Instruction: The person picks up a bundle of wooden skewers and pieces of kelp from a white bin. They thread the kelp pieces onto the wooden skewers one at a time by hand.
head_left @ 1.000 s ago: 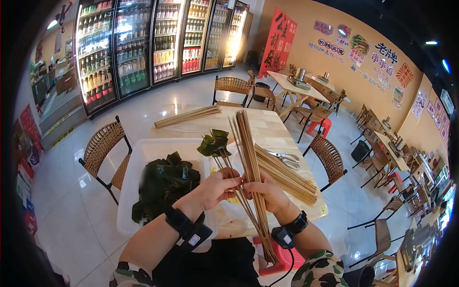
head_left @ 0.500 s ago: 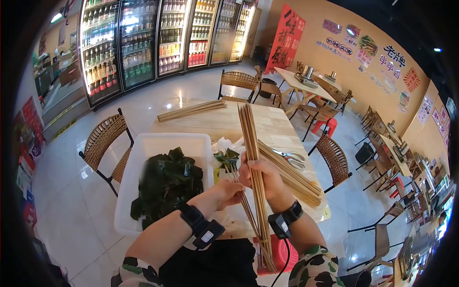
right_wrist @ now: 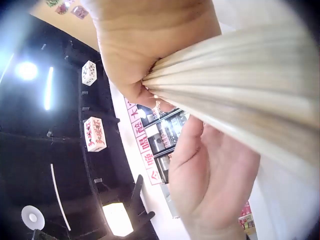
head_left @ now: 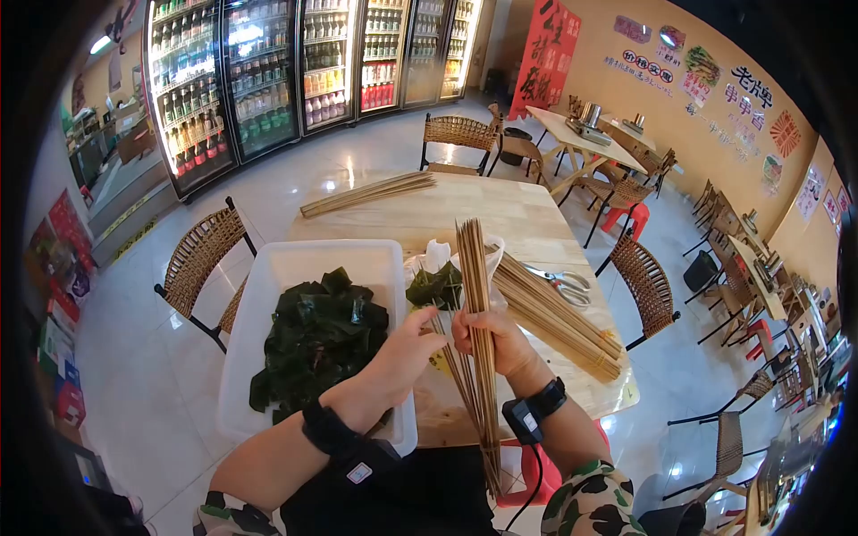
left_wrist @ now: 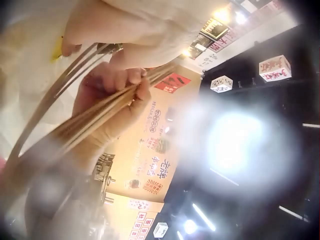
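The right hand point(head_left: 500, 339) grips an upright bundle of thin wooden skewers point(head_left: 483, 375), its thumb across the front. Several skewers tipped with folded dark green leafy pieces point(head_left: 435, 286) slant beside the bundle, their lower ends meeting it. Left of them is the left hand point(head_left: 393, 362), thumb and forefinger spread apart close to the slanting skewers; whether it touches them is unclear. In the left wrist view, the left hand point(left_wrist: 135, 30) is above the right hand point(left_wrist: 112, 100). The right wrist view shows the bundle point(right_wrist: 240, 85) under the right hand point(right_wrist: 155, 40), with the left palm point(right_wrist: 215, 180) facing it.
A white tub point(head_left: 237, 357) of dark green leafy pieces point(head_left: 326, 330) stands at the table's left. More skewers lie at the back point(head_left: 366, 192) and right point(head_left: 563, 322), near scissors point(head_left: 567, 286). White plastic point(head_left: 438, 255) lies behind the hands. Woven chairs point(head_left: 639, 281) surround the table point(head_left: 527, 214).
From pinching the slanting skewers, the left hand has spread its thumb and forefinger. The leafy tips have come down from their raised place to the white plastic. The right hand keeps its grip.
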The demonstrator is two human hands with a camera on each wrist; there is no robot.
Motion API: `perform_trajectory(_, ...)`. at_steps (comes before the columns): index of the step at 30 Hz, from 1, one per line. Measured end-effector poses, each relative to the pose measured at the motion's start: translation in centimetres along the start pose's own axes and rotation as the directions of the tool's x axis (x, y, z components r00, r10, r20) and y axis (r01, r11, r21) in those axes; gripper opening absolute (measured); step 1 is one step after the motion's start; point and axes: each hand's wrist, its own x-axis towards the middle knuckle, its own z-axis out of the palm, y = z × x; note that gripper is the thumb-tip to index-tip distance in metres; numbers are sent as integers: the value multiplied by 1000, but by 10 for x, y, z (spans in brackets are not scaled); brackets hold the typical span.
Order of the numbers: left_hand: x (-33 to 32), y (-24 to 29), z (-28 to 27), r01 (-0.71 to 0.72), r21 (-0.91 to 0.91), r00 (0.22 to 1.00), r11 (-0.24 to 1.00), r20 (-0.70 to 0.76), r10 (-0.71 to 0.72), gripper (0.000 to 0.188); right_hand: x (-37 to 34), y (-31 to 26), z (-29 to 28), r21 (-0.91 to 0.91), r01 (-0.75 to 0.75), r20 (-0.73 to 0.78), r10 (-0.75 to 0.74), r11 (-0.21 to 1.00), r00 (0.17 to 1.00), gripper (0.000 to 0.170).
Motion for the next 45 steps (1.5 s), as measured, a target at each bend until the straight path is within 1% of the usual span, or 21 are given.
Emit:
perform_trajectory(2, 7, -6, -15, 13, -32, 989, 999, 150, -8, 36, 5, -5, -2, -40, -72, 40, 74, 997, 996, 12)
perform_trajectory(3, 10, -8, -20, 18, -50, 975, 999, 224, -7, 37, 7, -7, 0, -94, -68, 46, 72, 993, 996, 15)
perform_trajectory(5, 2, 1, -21, 31, -155, 969, 987, 249, 9, 33, 11, -12, 3, -205, -61, 57, 74, 977, 996, 22)
perform_trajectory(8, 1, 2, -28, 72, -276, 962, 959, 273, 7, 29, 22, -8, -8, -127, -3, 122, 18, 992, 992, 20)
perform_trajectory(11, 3, 5, -37, 127, -319, 958, 939, 286, -32, 25, 30, 0, -19, -29, 2, 252, 5, 1000, 968, 23)
perform_trajectory(12, 3, 6, -38, 148, -323, 955, 935, 291, -51, 24, 33, 3, -23, -29, 3, 255, 5, 1000, 967, 25)
perform_trajectory(15, 5, 7, -40, 182, -325, 951, 928, 297, -83, 23, 39, 14, -32, -4, -18, 180, 19, 1000, 983, 24)
perform_trajectory(19, 4, 10, -40, 206, -289, 954, 935, 273, -125, 22, 38, 18, -35, 47, -41, 126, 34, 998, 991, 21)
perform_trajectory(21, 4, 11, -40, 213, -275, 952, 938, 276, -135, 22, 38, 20, -35, 42, -26, 113, 21, 999, 993, 20)
perform_trajectory(23, 4, 10, -40, 207, -280, 952, 937, 277, -128, 22, 36, 19, -32, 29, -10, 97, 7, 1000, 995, 20)
perform_trajectory(26, 5, 10, -41, 200, -299, 950, 933, 291, -110, 22, 34, 20, -34, 8, 13, 125, -14, 1000, 992, 21)
perform_trajectory(29, 4, 12, -43, 181, -330, 956, 927, 280, -87, 22, 33, 23, -37, 30, 1, 119, -4, 1000, 993, 21)
perform_trajectory(30, 4, 13, -43, 172, -337, 958, 926, 276, -77, 22, 33, 23, -40, 42, -1, 138, -5, 999, 990, 21)
perform_trajectory(33, 5, 14, -46, 77, -304, 982, 949, 187, -20, 22, 33, 25, -41, 113, 5, 151, -22, 994, 988, 20)
perform_trajectory(34, 4, 15, -45, 35, -270, 991, 962, 132, 1, 22, 32, 25, -40, 148, -22, 134, 2, 989, 991, 19)
perform_trajectory(37, 8, 17, -42, -104, 9, 995, 995, -6, 104, 20, 31, 23, -36, 117, -16, 138, 0, 993, 990, 21)
perform_trajectory(38, 11, 14, -42, -106, 87, 994, 991, -12, 107, 21, 31, 24, -39, 145, -11, 169, -14, 989, 985, 21)
perform_trajectory(39, 15, 18, -40, -144, 231, 990, 962, 46, 137, 22, 31, 23, -41, 171, -1, 171, -28, 985, 985, 21)
perform_trajectory(41, 23, 24, -35, -222, 483, 973, 847, 160, 164, 23, 29, 26, -45, 222, -1, 174, -38, 975, 984, 20)
perform_trajectory(42, 30, 31, -33, -295, 679, 955, 673, 196, 222, 25, 29, 26, -46, 236, -13, 198, -35, 972, 980, 20)
perform_trajectory(45, 68, 37, -27, -354, 829, 904, 433, 186, 384, 24, 28, 26, -46, 235, -3, 212, -48, 972, 976, 19)
